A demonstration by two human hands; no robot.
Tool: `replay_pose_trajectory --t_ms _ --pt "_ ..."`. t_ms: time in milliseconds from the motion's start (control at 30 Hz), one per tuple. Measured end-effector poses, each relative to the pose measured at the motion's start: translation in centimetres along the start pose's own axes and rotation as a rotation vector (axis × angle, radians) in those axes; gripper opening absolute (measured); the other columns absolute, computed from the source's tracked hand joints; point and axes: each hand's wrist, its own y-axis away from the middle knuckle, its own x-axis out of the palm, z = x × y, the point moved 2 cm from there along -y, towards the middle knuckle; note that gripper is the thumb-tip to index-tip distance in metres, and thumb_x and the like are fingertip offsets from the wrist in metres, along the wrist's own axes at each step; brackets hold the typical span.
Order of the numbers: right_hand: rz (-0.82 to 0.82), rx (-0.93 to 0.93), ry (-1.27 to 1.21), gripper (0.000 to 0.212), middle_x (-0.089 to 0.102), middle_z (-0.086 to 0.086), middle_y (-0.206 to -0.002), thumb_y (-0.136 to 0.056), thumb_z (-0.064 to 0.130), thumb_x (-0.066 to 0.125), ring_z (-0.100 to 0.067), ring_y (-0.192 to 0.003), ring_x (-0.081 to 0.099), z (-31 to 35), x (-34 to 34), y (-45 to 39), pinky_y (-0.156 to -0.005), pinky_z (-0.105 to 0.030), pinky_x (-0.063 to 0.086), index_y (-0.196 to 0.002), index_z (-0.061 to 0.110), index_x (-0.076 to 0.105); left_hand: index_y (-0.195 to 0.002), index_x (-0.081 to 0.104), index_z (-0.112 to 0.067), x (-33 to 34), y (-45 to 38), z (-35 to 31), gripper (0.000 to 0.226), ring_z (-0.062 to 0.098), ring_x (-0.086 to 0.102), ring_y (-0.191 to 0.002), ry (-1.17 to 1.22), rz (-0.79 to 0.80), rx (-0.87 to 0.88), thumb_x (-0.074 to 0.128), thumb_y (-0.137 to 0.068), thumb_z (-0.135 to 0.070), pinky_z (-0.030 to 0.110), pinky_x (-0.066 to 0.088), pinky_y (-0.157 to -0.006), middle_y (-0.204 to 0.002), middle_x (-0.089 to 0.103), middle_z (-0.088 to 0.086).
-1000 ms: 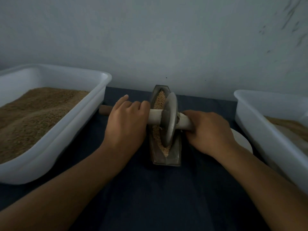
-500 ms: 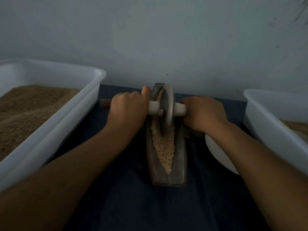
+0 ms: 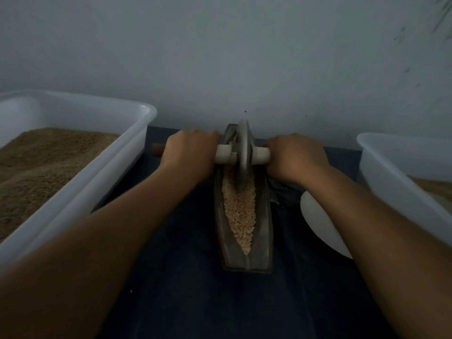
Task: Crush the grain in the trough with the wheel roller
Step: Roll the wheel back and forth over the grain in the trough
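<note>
Head view: left hand (image 3: 189,155) and right hand (image 3: 294,156) each grip the wheel roller (image 3: 242,155) axle, bearing evenly at the trough (image 3: 265,216) far end over grain (image 3: 239,211).

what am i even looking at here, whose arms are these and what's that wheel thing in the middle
There is no machine here. The single picture comes from a camera on a person's head, looking down at their own arms. The left hand and right hand each grip one end of the axle of a wheel roller. The wheel stands in a narrow boat-shaped trough of pale grain, at its far end, near the wall. On the dark cloth, a left tub holds brown meal; a right tub and a white plate sit opposite.
</note>
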Motion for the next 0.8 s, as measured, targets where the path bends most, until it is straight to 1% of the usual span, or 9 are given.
replay_pose_trajectory --t_ms 133,300,367,433,500,567,633,700,800 --pt "-0.112 -0.012 0.022 0.017 0.065 0.004 -0.081 -0.074 0.04 0.065 -0.022 -0.073 0.061 0.8 -0.5 2.4 -0.047 -0.022 0.015 -0.087 0.03 0.065 -0.103 0.049 -0.023 -0.2 2.0 -0.2 0.029 0.026 0.062 -0.078 -0.05 -0.014 -0.013 0.068 -0.083 -0.032 0.034 0.038 -0.058 -0.087 0.062 0.002" --pt "-0.157 0.007 -0.019 0.021 0.063 0.007 -0.078 -0.074 0.044 0.066 -0.022 -0.073 0.061 1.3 -0.7 5.7 -0.049 -0.026 0.018 -0.09 0.032 0.059 -0.099 0.048 -0.025 -1.4 4.2 -0.9 0.03 0.022 0.061 -0.073 -0.097 -0.085 0.021 0.07 -0.082 -0.036 0.032 0.033 -0.055 -0.086 0.062 -0.001" --pt "-0.201 -0.01 -0.015 0.021 0.062 0.008 -0.076 -0.074 0.044 0.066 -0.021 -0.07 0.061 1.5 -1.1 7.2 -0.048 -0.025 0.013 -0.089 0.032 0.058 -0.096 0.047 -0.026 -1.9 5.3 -1.1 0.032 0.017 0.055 -0.067 -0.084 -0.098 0.022 0.071 -0.08 -0.039 0.03 0.032 -0.054 -0.085 0.061 -0.003" --pt "-0.237 -0.031 -0.004 0.019 0.062 0.008 -0.074 -0.074 0.043 0.065 -0.019 -0.067 0.06 1.7 -1.6 8.3 -0.047 -0.026 0.013 -0.088 0.032 0.059 -0.09 0.041 -0.027 -2.4 6.4 -1.4 0.037 0.013 0.043 -0.062 -0.087 -0.117 0.014 0.073 -0.079 -0.04 0.028 0.028 -0.051 -0.081 0.059 -0.006" --pt "-0.266 -0.06 0.004 0.018 0.062 0.008 -0.074 -0.074 0.041 0.067 -0.018 -0.064 0.059 1.9 -2.2 9.3 -0.049 -0.027 0.02 -0.087 0.032 0.06 -0.085 0.031 -0.026 -2.8 7.6 -1.7 0.046 0.011 0.035 -0.058 -0.102 -0.13 0.004 0.075 -0.077 -0.038 0.027 0.02 -0.047 -0.072 0.051 -0.007" --pt "-0.289 -0.083 -0.009 0.018 0.062 0.008 -0.074 -0.073 0.039 0.069 -0.019 -0.064 0.059 2.1 -2.8 10.0 -0.052 -0.027 0.028 -0.089 0.031 0.063 -0.083 0.027 -0.026 -3.2 8.7 -1.8 0.052 0.008 0.026 -0.053 -0.117 -0.12 0.005 0.077 -0.074 -0.036 0.026 0.012 -0.044 -0.065 0.033 -0.009" --pt "-0.313 -0.101 -0.018 0.02 0.064 0.008 -0.074 -0.072 0.039 0.071 -0.019 -0.064 0.059 2.2 -3.3 10.4 -0.053 -0.026 0.028 -0.089 0.03 0.066 -0.082 0.026 -0.026 -3.6 9.6 -1.6 0.056 0.007 0.022 -0.051 -0.125 -0.117 0.021 0.08 -0.07 -0.035 0.025 0.008 -0.044 -0.063 0.024 -0.011" --pt "-0.338 -0.109 -0.01 0.022 0.064 0.008 -0.073 -0.069 0.038 0.074 -0.018 -0.063 0.059 2.2 -3.6 10.6 -0.055 -0.026 0.026 -0.089 0.03 0.068 -0.083 0.026 -0.026 -3.8 9.8 -1.1 0.054 0.009 0.03 -0.053 -0.1 -0.098 0.049 0.078 -0.071 -0.035 0.025 0.012 -0.044 -0.065 0.033 -0.01" --pt "-0.34 -0.113 -0.003 0.02 0.064 0.007 -0.071 -0.069 0.036 0.075 -0.019 -0.062 0.059 2.2 -3.5 10.3 -0.055 -0.026 0.027 -0.086 0.029 0.068 -0.088 0.029 -0.027 -3.6 9.3 -0.1 0.041 0.011 0.042 -0.063 -0.023 -0.026 0.041 0.068 -0.082 -0.039 0.028 0.033 -0.052 -0.083 0.058 -0.007"
